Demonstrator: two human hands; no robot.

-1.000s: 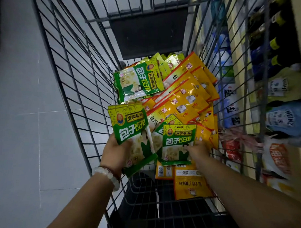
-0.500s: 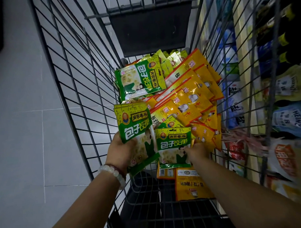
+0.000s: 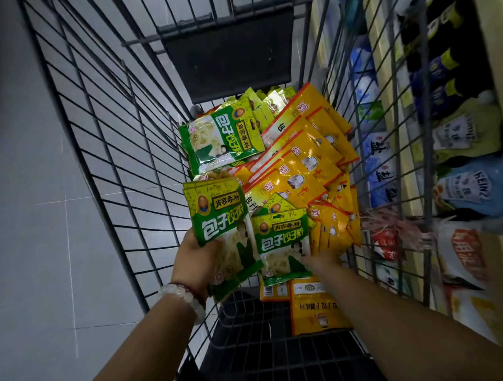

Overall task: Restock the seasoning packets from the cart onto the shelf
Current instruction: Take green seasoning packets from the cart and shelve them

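Left grip [image 3: 198, 256] clutches a green packet stack [image 3: 220, 222]; beside it, right grip [image 3: 322, 259] pinches another green packet [image 3: 280, 240] inside the cart [image 3: 115, 155].

The cart [image 3: 106, 155] is built of dark metal wire, smooth with a dull sheen. The green seasoning packets [image 3: 221, 220] and the orange seasoning packets [image 3: 304, 171] are made of glossy plastic film on which light is reflected. A bracelet [image 3: 185, 299] of pale, polished beads is worn on the left wrist. The floor [image 3: 26, 226] is laid with smooth, slightly glossy grey tiles.
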